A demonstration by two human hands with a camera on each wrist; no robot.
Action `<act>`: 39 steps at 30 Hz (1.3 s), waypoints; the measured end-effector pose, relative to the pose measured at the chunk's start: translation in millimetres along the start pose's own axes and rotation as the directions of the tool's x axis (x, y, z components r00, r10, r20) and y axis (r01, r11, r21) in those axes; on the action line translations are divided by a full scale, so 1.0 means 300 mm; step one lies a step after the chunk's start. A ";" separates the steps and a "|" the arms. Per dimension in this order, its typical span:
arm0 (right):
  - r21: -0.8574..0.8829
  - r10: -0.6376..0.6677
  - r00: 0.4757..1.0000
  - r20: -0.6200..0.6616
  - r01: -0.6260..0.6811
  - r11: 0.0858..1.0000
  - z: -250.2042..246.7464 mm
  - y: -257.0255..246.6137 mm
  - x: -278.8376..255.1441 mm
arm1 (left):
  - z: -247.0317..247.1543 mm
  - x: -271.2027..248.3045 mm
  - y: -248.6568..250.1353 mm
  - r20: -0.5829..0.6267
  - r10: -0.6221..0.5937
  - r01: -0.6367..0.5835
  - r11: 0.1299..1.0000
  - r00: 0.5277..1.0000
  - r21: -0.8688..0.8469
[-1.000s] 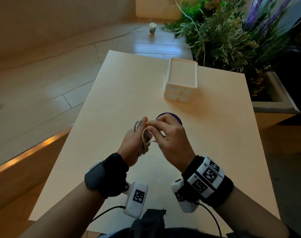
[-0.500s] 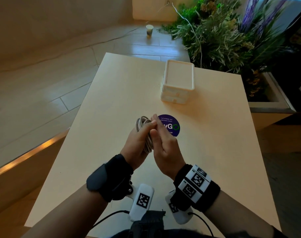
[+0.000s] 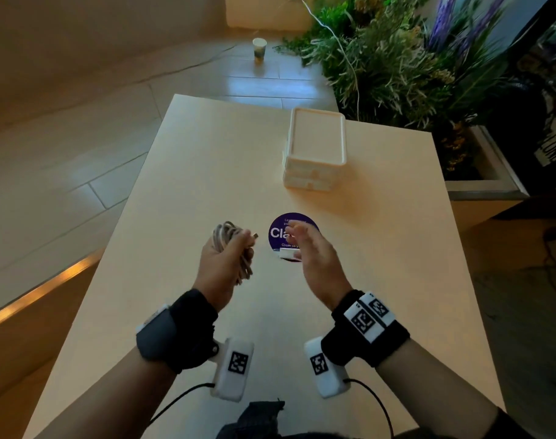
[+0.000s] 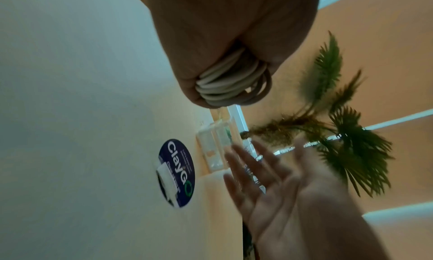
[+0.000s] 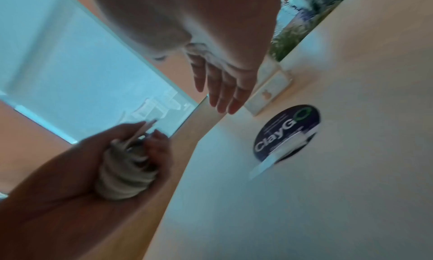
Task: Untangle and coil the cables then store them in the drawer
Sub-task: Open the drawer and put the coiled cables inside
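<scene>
My left hand grips a coiled white cable above the table, with its loops sticking out above and below the fist. The same cable bulges from my fist in the left wrist view, and in the right wrist view the cable shows a plug end poking up. My right hand hovers to the right of it, fingers straight and spread, holding nothing. A small white drawer unit stands farther back on the table, its drawers closed.
A round purple sticker with a white strip at its near edge lies on the pale table under my right hand. A planter with plants borders the table's far right. A paper cup stands on the floor beyond.
My right hand has let go of the cable and moved off to the right with its fingers spread. The left hand keeps the coil and has shifted slightly left.
</scene>
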State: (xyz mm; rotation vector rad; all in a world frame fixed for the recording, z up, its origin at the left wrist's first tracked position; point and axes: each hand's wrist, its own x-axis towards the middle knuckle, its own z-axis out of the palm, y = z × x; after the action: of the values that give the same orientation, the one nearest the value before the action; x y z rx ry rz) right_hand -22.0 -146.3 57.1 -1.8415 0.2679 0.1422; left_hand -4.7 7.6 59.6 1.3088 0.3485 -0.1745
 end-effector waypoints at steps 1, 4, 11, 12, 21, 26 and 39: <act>-0.046 0.013 0.996 -0.086 -0.017 0.999 -0.021 0.022 0.031 | -0.007 0.028 0.007 -0.033 0.004 -0.005 1.000 0.999 -0.010; -0.262 0.051 0.993 -0.110 -0.079 0.962 -0.074 0.071 0.121 | -0.011 0.104 0.035 -0.072 0.038 -0.042 0.998 0.997 -0.050; -0.477 0.090 0.990 -0.107 -0.130 0.869 -0.119 0.083 0.401 | 0.023 0.218 0.040 -0.089 0.060 -0.071 0.990 0.994 -0.119; -0.498 0.081 0.990 -0.117 -0.129 0.858 -0.118 0.084 0.444 | 0.027 0.228 0.035 -0.095 0.054 -0.065 0.990 0.994 -0.124; -0.566 0.090 0.973 -0.212 -0.197 0.800 -0.097 0.121 0.661 | 0.030 0.265 -0.017 -0.101 -0.010 0.000 0.995 0.995 -0.103; -0.590 0.062 0.974 -0.219 -0.183 0.786 -0.095 0.112 0.669 | 0.017 0.256 -0.035 -0.117 -0.038 0.025 0.994 0.992 -0.109; -0.641 0.032 0.996 -0.085 -0.079 0.764 0.002 0.153 0.213 | -0.005 0.185 -0.035 -0.096 -0.031 0.020 0.993 0.995 -0.117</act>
State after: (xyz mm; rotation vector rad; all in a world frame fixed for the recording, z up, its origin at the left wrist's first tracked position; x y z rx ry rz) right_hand 28.0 -165.0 -0.7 -2.5364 0.3513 0.2339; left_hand 43.6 10.2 30.4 1.2004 0.4523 -0.1106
